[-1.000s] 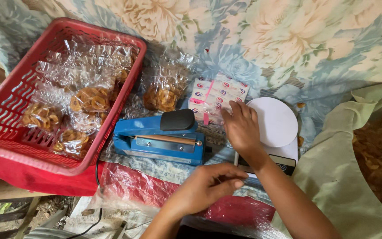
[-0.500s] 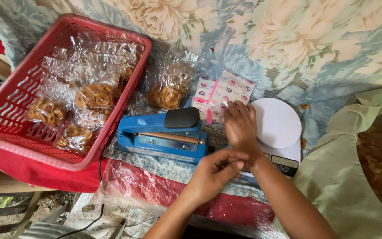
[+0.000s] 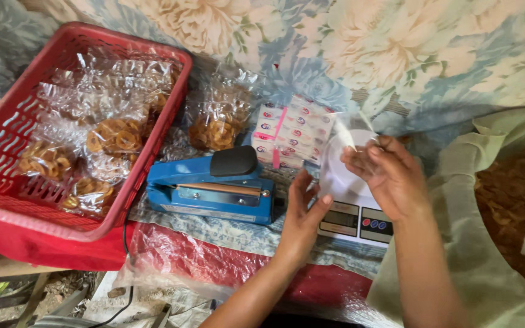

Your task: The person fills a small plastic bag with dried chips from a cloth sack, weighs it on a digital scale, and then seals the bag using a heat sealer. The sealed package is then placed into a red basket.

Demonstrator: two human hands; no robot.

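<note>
My right hand pinches a thin clear plastic bag and holds it over the round white plate of a digital kitchen scale. To the left of the scale, my left hand is raised with its fingers apart, close to the bag's lower edge; whether it touches the bag is unclear. A blue tabletop heat sealer with a black knob lies just left of my left hand.
A red plastic basket at the left holds several clear bags of brown ring-shaped snacks. One more such bag lies beside it. A banded stack of small white-and-pink packets sits behind the sealer. A pale green cloth lies at right.
My right hand has lifted off the scale with a clear bag in it. My left hand moved up from the front edge to the scale's left side and opened.
</note>
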